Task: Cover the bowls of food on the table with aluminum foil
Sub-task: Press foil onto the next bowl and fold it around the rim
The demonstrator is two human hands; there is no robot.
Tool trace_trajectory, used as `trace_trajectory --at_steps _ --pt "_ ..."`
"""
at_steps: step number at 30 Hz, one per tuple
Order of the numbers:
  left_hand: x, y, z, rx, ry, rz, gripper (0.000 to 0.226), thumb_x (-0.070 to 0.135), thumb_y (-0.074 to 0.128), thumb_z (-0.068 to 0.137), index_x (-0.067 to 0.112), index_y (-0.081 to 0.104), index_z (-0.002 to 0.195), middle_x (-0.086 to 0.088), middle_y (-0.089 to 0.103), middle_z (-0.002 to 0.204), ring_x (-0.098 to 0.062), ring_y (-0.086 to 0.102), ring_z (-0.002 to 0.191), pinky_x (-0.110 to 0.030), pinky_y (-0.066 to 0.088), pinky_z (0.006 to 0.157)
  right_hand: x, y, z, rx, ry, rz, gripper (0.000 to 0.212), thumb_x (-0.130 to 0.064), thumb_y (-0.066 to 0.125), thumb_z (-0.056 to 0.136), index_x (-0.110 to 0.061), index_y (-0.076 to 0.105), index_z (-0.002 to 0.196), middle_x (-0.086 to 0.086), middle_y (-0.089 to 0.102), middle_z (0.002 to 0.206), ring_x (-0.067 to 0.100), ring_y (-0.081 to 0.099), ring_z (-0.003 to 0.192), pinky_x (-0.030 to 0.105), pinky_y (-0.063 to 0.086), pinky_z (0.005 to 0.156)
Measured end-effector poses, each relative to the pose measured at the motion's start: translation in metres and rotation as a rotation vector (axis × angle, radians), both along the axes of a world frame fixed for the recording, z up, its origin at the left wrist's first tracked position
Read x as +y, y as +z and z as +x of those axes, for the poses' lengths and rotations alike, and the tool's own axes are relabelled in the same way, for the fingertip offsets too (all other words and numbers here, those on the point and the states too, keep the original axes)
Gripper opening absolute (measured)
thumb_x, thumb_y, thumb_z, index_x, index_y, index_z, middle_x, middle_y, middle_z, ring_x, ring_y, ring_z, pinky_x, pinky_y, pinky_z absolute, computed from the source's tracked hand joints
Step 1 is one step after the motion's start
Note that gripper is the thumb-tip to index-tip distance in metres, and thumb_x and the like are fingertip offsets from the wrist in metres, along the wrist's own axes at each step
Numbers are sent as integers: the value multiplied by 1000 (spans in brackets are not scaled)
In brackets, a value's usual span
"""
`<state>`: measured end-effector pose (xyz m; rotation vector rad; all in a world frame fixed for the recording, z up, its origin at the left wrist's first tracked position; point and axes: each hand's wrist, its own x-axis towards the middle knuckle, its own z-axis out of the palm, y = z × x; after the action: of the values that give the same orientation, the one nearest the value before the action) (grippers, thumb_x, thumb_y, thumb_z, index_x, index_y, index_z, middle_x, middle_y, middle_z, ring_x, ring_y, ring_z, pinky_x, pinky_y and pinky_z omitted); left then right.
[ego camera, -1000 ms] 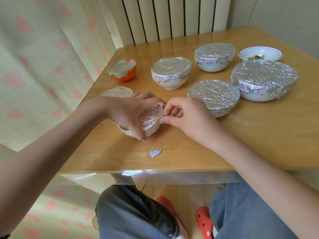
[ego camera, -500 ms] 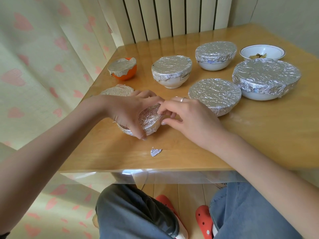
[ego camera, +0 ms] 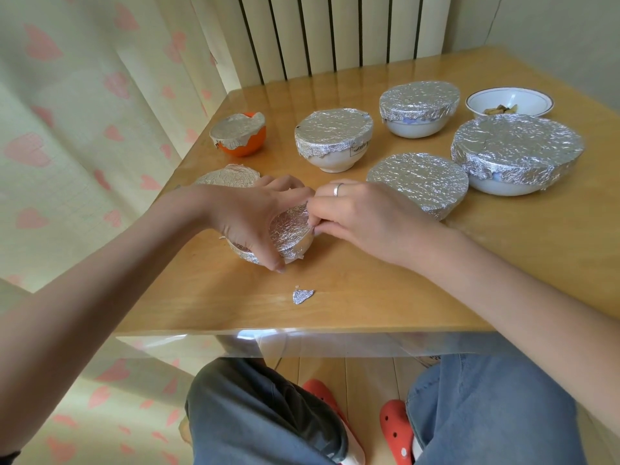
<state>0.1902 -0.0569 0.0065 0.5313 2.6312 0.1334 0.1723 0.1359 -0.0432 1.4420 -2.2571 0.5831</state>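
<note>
At the near left of the wooden tabletop (ego camera: 369,297), the left hand (ego camera: 248,216) grips the small foil-covered bowl (ego camera: 290,229). The right hand (ego camera: 365,216) has moved in, now pinching foil at its rim; sealing seems nearly done.

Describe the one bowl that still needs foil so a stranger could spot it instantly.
On the wooden table, look to the far right corner by the wall. The small white bowl there has a thin dark rim line and visible food; every other bowl wears foil.

a home dining corner: heart-print curtain (ego camera: 67,135) at 9 o'clock, radiator (ego camera: 335,31) at 12, wooden bench (ego camera: 369,297) holding foil-covered bowls (ego camera: 419,99).
</note>
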Motion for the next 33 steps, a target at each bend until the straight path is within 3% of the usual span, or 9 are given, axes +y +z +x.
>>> trace_trajectory --at_steps 5,8,12,14,16,18,22,27,33 --pt "1 1 1 10 11 -11 80 50 78 48 47 38 118 28 22 115 -2 22 120 -35 33 107 0 6 3 63 -14 56 20 -14 77 75 -13 59 83 -2 59 78 23 59 76 27 41 48" --pt "4 2 2 18 31 -47 87 45 87 58 50 30 123 21 23 122 -7 22 124 -36 34 105 2 2 17 -97 -185 8 24 -23 68 84 -17 51 100 -8 49 87 17 48 78 30 36 59" --pt "7 2 4 39 111 -171 100 57 83 61 48 16 135 7 25 134 -22 27 130 -46 37 105 2 -11 41 -351 -221 -123 25 -39 69 81 -25 49 88 -14 43 78 16 52 70 36 48 65" --pt "6 4 6 -12 133 -172 121 68 82 50 58 1 139 9 14 150 -23 13 143 -50 28 113 -3 -13 45 -394 -232 -109 29 -48 67 80 -25 51 88 -16 43 76 14 54 69 35 48 64" --pt "2 9 8 -21 83 -170 132 71 80 40 69 -13 134 17 -16 159 -17 -18 148 -57 7 118 -8 -12 46 -389 -259 -89 34 -55 64 80 -25 52 90 -15 43 76 13 53 70 30 43 61" --pt "-1 10 11 -6 -4 -110 128 64 85 42 75 -6 131 25 -24 155 -5 -26 143 -50 -1 118 -11 -11 46 -363 -288 -83 36 -59 62 80 -25 50 88 -15 41 73 11 49 70 25 36 54" --pt "1 1 11 48 -104 -28 91 46 92 51 51 38 125 18 16 145 -3 10 138 -24 20 108 -16 -14 44 -376 -301 -123 30 -51 66 81 -27 49 82 -13 43 71 15 53 75 28 32 57" --pt "1 -1 6 49 -139 -5 74 47 92 51 57 36 97 17 22 133 -6 17 131 -24 24 105 -17 -17 40 -448 -241 -197 22 -37 71 82 -18 60 78 -14 46 66 15 54 71 36 47 69" --pt "-1 -4 5 65 -147 -7 77 50 91 50 55 39 107 18 21 130 -2 16 128 -27 24 110 -16 -13 28 -564 -214 -236 20 -33 78 75 -23 63 68 -9 58 62 5 51 58 34 49 67"
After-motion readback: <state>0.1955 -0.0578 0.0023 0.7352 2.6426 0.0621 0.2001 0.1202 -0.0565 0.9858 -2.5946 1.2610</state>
